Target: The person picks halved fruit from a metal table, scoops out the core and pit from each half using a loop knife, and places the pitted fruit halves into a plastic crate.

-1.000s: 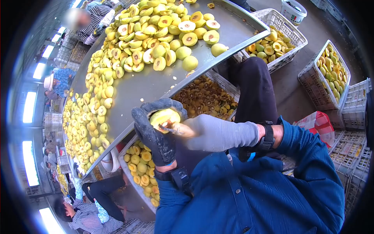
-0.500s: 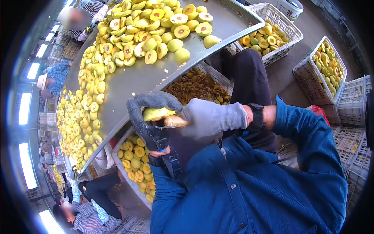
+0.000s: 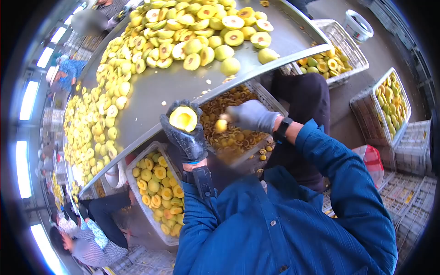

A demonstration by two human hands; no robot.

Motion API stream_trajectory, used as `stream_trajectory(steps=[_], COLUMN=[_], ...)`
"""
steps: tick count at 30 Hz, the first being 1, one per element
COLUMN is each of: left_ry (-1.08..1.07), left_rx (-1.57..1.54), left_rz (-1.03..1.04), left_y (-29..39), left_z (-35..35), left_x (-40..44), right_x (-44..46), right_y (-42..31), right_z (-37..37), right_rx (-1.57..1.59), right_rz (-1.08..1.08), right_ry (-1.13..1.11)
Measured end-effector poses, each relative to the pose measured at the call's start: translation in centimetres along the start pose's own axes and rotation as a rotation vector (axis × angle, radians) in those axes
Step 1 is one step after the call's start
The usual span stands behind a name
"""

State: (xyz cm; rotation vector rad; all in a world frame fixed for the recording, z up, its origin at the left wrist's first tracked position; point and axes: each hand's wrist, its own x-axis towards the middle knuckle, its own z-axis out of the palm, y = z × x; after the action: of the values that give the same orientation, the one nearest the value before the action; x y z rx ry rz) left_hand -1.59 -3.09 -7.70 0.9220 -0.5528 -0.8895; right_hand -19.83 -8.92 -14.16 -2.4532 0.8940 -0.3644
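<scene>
My left hand [image 3: 185, 142], in a dark rubber-coated glove, is closed around a halved yellow peach [image 3: 184, 119]. The cut face is turned up and shows a hollow in its middle. Over the crate of cut-out pits [image 3: 236, 98], my right hand [image 3: 252, 116], in a grey glove, is closed and blurred by motion. It grips a small wooden-handled pitting tool, mostly hidden now. A round yellow lump [image 3: 221, 126], probably a pit piece, shows blurred just below its fingers.
A metal table [image 3: 151, 96] bears a big heap of peach halves [image 3: 183, 36]. A crate of pitted halves [image 3: 158, 192] stands by my left forearm. More fruit crates [image 3: 341, 50] [image 3: 385, 110] and a white bucket [image 3: 357, 26] stand at right. Other people [image 3: 98, 238] sit at left.
My right hand has drawn away from the peach half, out over the pit crate. My left hand has turned the half so its hollowed face points up. The view has shifted slightly.
</scene>
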Motion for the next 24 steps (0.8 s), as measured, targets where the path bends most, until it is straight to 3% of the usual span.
stream_trajectory(steps=[1,3,4,5,6,7,11,14,16,17,19,21,23,24], left_ry=[0.086,-0.036,-0.156,-0.101,-0.075,0.008,0.111,0.221,0.362,0.464,0.584,0.615,0.432,0.374], left_rx=[-0.254,-0.078,0.537,0.635,0.464,-0.228,-0.591,0.434,0.594,0.214,0.574,1.001,1.488,1.560], left_rz=[-0.143,-0.049,0.406,0.323,0.244,-0.086,-0.117,0.234,0.239,0.118,0.171,0.222,0.155,0.160], left_y=[0.4,0.8,0.5,2.3,2.4,2.1,3.3,2.1,3.3,3.7,4.0,4.9,4.4,4.8], left_z=[-1.1,-3.2,-3.5,-2.9,-4.3,-6.8,-15.3,-23.0,-28.0,-30.5,-36.8,-38.6,-42.4,-43.0], left_x=[0.3,-0.4,-1.2,-2.1,-1.9,-2.3,-3.8,-7.7,-9.0,-9.0,-8.2,-7.0,-6.4,-6.3], right_x=[-0.5,-1.6,-2.0,-1.8,-1.7,-1.5,-2.0,-2.9,-3.3,-3.3,-3.0,-2.0,-1.9,-1.7], right_y=[2.5,5.7,5.1,4.3,4.8,5.3,3.1,4.6,4.6,4.4,3.4,0.6,0.1,-0.1], right_z=[1.6,3.9,3.2,2.5,2.9,3.4,1.8,3.2,3.8,3.8,3.7,2.9,3.1,3.2], right_rx=[-0.102,-0.243,-0.233,-0.218,-0.171,-0.118,0.003,0.048,0.162,0.159,0.153,0.122,0.049,0.022], right_rz=[0.066,0.339,0.312,0.263,0.217,0.176,0.271,0.393,0.455,0.477,0.529,0.627,0.598,0.671], right_ry=[-0.069,-0.212,-0.153,-0.095,-0.028,0.039,-0.041,-0.205,-0.212,-0.251,-0.325,-0.403,-0.425,-0.511])
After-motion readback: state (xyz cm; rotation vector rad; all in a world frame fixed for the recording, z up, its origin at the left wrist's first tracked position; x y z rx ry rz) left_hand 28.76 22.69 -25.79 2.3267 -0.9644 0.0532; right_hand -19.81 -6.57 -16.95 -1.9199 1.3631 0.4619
